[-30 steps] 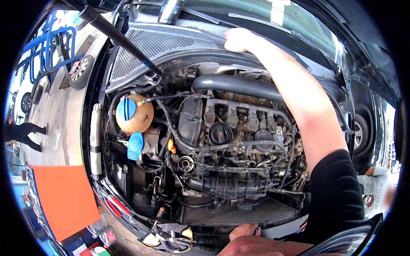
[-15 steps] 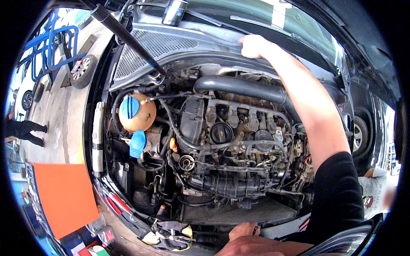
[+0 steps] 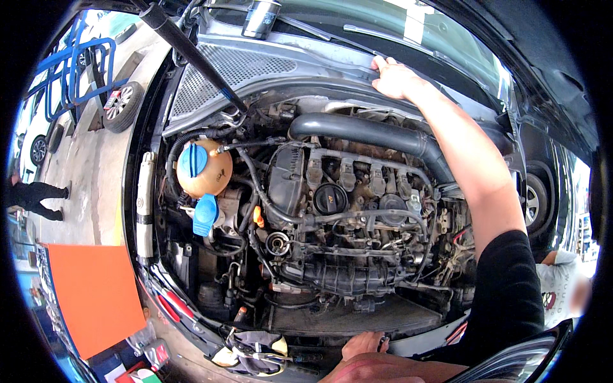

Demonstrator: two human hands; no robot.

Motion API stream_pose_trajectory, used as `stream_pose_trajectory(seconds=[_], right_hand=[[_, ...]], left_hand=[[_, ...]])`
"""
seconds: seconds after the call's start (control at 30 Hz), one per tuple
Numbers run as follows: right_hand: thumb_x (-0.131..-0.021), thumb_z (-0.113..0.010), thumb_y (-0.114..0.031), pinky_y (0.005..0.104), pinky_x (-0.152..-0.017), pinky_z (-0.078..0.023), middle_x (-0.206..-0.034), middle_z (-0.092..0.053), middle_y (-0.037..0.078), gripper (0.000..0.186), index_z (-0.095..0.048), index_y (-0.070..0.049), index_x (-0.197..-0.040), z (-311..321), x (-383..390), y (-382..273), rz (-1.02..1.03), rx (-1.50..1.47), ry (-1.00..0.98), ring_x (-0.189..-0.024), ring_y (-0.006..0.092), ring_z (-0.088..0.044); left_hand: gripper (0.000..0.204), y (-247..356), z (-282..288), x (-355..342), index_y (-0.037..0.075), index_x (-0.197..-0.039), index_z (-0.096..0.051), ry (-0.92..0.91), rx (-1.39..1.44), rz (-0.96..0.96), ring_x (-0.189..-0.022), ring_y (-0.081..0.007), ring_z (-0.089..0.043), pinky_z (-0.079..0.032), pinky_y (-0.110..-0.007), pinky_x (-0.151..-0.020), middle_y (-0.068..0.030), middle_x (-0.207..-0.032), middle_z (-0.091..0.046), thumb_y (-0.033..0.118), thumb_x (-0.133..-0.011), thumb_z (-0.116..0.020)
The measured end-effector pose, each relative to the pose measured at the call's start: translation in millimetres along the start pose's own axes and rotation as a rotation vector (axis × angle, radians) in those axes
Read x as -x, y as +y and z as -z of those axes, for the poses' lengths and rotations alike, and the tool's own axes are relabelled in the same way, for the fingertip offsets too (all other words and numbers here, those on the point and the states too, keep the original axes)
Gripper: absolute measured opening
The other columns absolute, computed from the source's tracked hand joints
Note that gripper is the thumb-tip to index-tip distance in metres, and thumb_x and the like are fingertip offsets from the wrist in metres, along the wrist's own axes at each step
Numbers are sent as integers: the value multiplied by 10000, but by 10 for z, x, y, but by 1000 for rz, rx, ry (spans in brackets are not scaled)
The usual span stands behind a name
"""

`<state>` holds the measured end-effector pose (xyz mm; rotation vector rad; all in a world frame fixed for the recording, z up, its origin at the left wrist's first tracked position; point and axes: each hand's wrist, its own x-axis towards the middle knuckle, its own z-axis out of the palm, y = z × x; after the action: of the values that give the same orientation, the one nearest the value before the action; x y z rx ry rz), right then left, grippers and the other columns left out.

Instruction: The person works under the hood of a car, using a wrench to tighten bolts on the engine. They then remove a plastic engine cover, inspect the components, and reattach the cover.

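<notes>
My right arm reaches across the engine bay [image 3: 348, 255], and my right hand [image 3: 397, 78] is at the plastic cowl [image 3: 313, 57] below the windshield. Its fingers are apart, with nothing visible in them, close to a wiper arm [image 3: 345, 43]. Down at the front edge of the bay, my left hand [image 3: 363, 345] is closed beside the radiator [image 3: 351, 317]; a small dark thing shows at its right side, too small to name. A dark canister-shaped oil filter [image 3: 259, 19] stands on the cowl. A black oil filler cap [image 3: 330, 199] sits on the engine.
A hood strut [image 3: 191, 57] slants over the left side. Beside it are a coolant tank [image 3: 214, 175] and a blue cap [image 3: 205, 216]. Work gloves [image 3: 258, 351] and red-handled tools [image 3: 175, 303] lie along the front. Another person [image 3: 559, 287] stands at the right.
My right hand has drawn back slightly to the right and down along the cowl, and its fingers have spread. My left hand stays in place.
</notes>
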<state>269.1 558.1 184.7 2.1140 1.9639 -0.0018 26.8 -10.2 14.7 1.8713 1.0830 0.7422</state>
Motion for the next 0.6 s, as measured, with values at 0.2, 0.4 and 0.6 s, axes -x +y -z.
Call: stream_pose_trajectory(seconds=[0.2,0.4,0.6], right_hand=[[-1035,-441,-473,432,-1189,-413,-1587,-459,215,672,-435,-57,-1563,-72,95,40,-159,112,-4,-1450,318,-493],[-1059,-386,-466,464,-1211,-377,-1588,-411,289,693,-345,-39,-1604,-191,98,132,-243,-72,-72,-1473,386,-444],[-1009,-505,-381,435,-1209,-379,-1536,-495,241,620,-463,-41,-1526,-207,47,237,-21,-162,27,-1450,351,-470]], left_hand=[[322,-41,-59,35,58,-1091,-687,66,38,-24,-783,-273,-706,-574,-382,-663,-88,-893,-692,233,-842,-792],[314,-20,-26,30,61,-1089,-688,41,31,-15,-789,-270,-705,-568,-375,-660,-86,-902,-696,229,-842,-786],[317,4,3,-4,68,-1094,-685,43,37,1,-797,-277,-708,-569,-386,-670,-88,-902,-696,234,-842,-784]])
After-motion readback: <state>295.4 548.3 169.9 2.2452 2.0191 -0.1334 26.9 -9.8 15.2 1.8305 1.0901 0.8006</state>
